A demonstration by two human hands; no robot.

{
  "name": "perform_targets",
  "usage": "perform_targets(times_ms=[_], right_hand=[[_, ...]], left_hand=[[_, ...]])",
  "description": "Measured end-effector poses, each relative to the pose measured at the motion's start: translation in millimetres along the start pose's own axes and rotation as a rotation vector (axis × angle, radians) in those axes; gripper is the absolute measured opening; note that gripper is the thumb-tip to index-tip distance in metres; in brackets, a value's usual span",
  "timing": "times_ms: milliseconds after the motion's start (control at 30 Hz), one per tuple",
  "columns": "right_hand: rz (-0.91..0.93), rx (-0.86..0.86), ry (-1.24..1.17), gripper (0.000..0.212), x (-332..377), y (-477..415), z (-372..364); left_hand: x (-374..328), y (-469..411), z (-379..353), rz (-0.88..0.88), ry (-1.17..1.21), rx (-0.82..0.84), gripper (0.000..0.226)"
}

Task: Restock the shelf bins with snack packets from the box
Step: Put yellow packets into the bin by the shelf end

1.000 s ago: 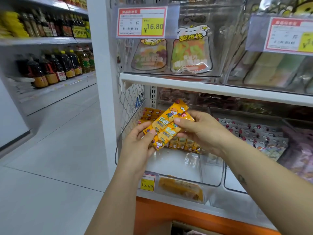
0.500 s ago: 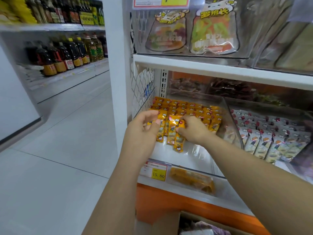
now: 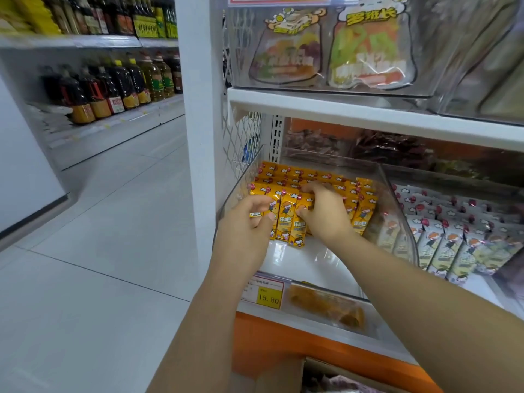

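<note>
Inside the clear plastic shelf bin [image 3: 397,194], both hands, left hand [image 3: 245,226] and right hand [image 3: 326,214], pinched 3 yellow foil snack packets [image 3: 286,215] upright at the row's front, where careless release could topple them forward.

I see my way in only from the front and above: the shelf [image 3: 368,112] overhead caps the clear bin [image 3: 397,211], and its side walls close off left and right. Yellow packets [image 3: 289,211] fill the back; bare white floor lies free in front of them. The box [image 3: 286,375] sits below, near the orange base.
</note>
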State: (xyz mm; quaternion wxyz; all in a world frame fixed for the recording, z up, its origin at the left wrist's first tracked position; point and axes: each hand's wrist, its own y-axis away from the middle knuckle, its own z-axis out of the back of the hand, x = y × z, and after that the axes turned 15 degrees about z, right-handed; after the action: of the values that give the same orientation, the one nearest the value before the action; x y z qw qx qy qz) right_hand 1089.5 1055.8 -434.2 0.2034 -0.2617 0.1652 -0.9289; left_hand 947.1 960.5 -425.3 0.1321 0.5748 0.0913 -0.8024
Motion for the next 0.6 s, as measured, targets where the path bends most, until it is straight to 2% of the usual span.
perform_targets(times_ms=[233, 400, 500, 600], right_hand=[[0.028, 0.026, 0.0, 0.048, 4.5, 2.1, 15.7], [0.168, 0.088, -0.023, 0.039, 17.8, 23.7, 58.9], [0.283, 0.1, 0.023, 0.029, 16.2, 48.4, 88.0], [0.317, 0.147, 0.082, 0.022, 0.1, 68.4, 104.1]], left_hand=[[2.6, -0.5, 1.0, 0.0, 0.031, 0.03, 0.025], [2.4, 0.0, 2.9, -0.001, 0.01, 0.075, 0.021], [-2.8, -3.5, -0.7, 0.042, -0.113, 0.191, 0.018], [-11.7, -11.8, -8.7, 0.062, -0.328, 0.441, 0.021]])
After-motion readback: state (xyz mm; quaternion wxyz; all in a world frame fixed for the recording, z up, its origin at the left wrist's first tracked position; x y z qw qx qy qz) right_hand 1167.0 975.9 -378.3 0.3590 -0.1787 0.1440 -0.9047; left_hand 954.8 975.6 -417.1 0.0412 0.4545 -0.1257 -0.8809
